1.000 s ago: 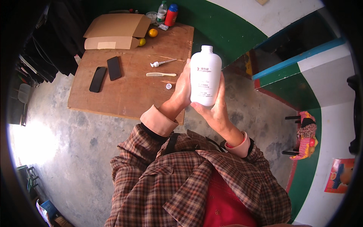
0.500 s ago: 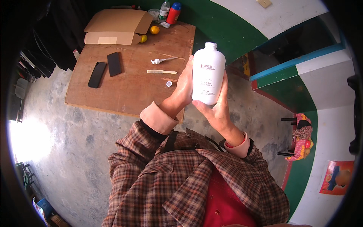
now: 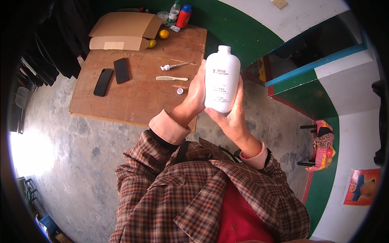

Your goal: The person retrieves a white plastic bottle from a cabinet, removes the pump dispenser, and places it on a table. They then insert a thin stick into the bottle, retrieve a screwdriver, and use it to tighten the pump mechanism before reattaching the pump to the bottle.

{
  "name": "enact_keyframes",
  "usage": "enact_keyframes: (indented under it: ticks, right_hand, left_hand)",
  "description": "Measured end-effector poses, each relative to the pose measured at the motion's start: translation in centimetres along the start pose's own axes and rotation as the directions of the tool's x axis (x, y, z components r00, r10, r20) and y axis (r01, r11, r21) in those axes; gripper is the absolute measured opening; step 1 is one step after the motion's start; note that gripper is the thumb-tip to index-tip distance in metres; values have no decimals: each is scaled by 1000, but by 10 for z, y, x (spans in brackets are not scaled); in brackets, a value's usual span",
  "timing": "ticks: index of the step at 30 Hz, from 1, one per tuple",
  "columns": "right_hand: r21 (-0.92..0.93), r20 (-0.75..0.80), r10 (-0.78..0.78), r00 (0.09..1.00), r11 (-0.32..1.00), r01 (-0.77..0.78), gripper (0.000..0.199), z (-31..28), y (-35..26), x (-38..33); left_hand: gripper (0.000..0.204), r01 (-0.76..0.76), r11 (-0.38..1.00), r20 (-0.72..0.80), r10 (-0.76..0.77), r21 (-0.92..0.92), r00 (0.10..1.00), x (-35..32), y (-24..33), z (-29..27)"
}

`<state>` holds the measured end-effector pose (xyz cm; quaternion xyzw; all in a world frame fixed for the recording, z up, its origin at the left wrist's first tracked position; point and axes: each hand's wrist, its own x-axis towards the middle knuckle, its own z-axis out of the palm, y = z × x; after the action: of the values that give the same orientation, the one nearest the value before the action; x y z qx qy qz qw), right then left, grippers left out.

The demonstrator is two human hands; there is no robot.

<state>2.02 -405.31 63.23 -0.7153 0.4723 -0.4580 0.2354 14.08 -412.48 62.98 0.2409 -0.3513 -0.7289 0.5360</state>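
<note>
Using left hand (image 3: 196, 92) and right hand (image 3: 234, 121), gripped white, round-shouldered plastic bottle (image 3: 222, 83) between fingers (image 3: 240, 92). Had slim cream comb (image 3: 172, 78) left of those fingers.

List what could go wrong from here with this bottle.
Spill: the bottle is uncapped, so tipping might pour out any contents.
Drop: it is held up between the left hand and right hand, so it could slip.
Loss: the pump lies loose on the table and might get knocked off.
</note>
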Motion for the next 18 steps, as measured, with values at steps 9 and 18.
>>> enact_keyframes:
  ticks: [9,18]
  right_hand:
    - [-22,-12,-31,999,999,31,112,0,1,-1]
    - [-35,-19,30,999,999,-31,107,-2,-1,1]
  left_hand:
    - [57,15,997,11,-14,-74,1000,1,-4,0]
    - [58,116,993,-91,-116,-1,989,11,-8,0]
